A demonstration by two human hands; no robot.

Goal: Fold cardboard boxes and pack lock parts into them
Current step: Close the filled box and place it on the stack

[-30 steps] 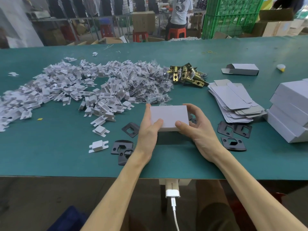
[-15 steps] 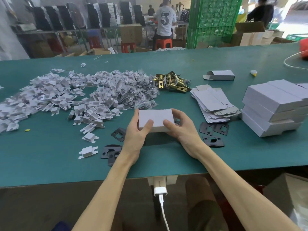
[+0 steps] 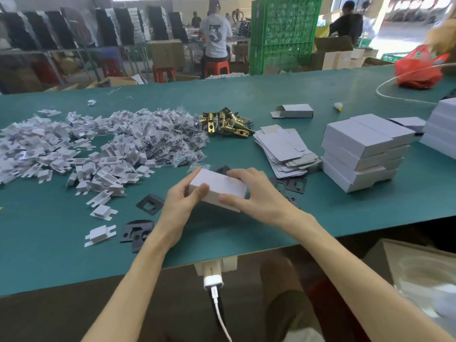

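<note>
I hold a closed white cardboard box (image 3: 219, 186) with both hands just above the green table (image 3: 271, 230). My left hand (image 3: 180, 206) grips its left end, thumb on top. My right hand (image 3: 256, 193) covers its right end and front side. Black lock plates (image 3: 149, 204) lie to the left of my hands, and more black plates (image 3: 294, 185) lie to the right. Brass latch parts (image 3: 228, 122) are heaped further back. Flat unfolded boxes (image 3: 283, 150) are stacked at the right.
A big heap of white cardboard inserts (image 3: 74, 149) and bagged screws (image 3: 177, 141) covers the left half. Stacked closed boxes (image 3: 362, 151) stand at the right, one folded box (image 3: 294, 111) behind. A red bag (image 3: 419, 69) and white cable (image 3: 394, 95) lie far right. People work beyond the table.
The box has turned from square-on to slanted and lifted a little, with my right hand now lying over its right end. My view has swung to the right.
</note>
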